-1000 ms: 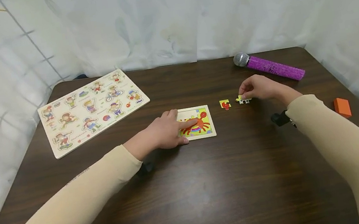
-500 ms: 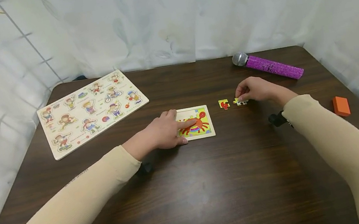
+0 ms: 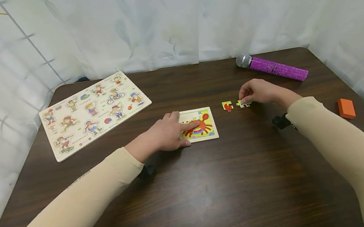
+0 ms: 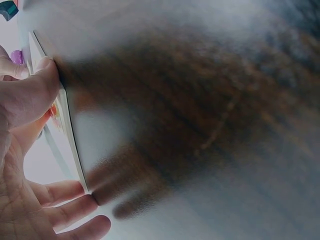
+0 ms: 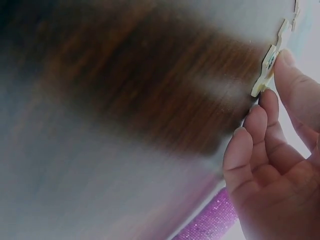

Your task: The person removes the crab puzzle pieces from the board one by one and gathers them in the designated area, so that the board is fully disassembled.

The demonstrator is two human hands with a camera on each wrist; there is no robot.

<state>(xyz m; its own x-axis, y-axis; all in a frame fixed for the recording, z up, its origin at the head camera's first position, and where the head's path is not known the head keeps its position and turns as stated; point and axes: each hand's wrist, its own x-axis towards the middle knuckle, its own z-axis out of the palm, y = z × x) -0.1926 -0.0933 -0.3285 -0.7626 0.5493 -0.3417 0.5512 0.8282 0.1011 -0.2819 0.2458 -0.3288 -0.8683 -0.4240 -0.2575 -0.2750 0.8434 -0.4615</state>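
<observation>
A small framed jigsaw puzzle (image 3: pixel 215 132) with a red crab picture lies mid-table. My left hand (image 3: pixel 169 133) holds its left side, the index finger stretched over the crab and the thumb at the near edge. In the left wrist view, the thumb and other fingers (image 4: pixel 70 210) meet the frame's rim (image 4: pixel 70 132). My right hand (image 3: pixel 260 91) pinches a yellow and white jigsaw piece (image 3: pixel 244 104) at the tabletop; the right wrist view shows thumb and fingers at that thin piece (image 5: pixel 265 72). Just left of it lies a red and yellow piece (image 3: pixel 227 106).
A large wooden picture board (image 3: pixel 97 112) with sports figures lies at the back left. At the back right is a purple glittery microphone (image 3: pixel 272 66). An orange block (image 3: pixel 346 108) sits near the right edge of the dark wooden table (image 3: pixel 200 189). White curtains (image 3: pixel 161 22) hang behind.
My right hand has shifted slightly left with the yellow and white piece, closer to the red and yellow one. My left hand stays on the crab puzzle.
</observation>
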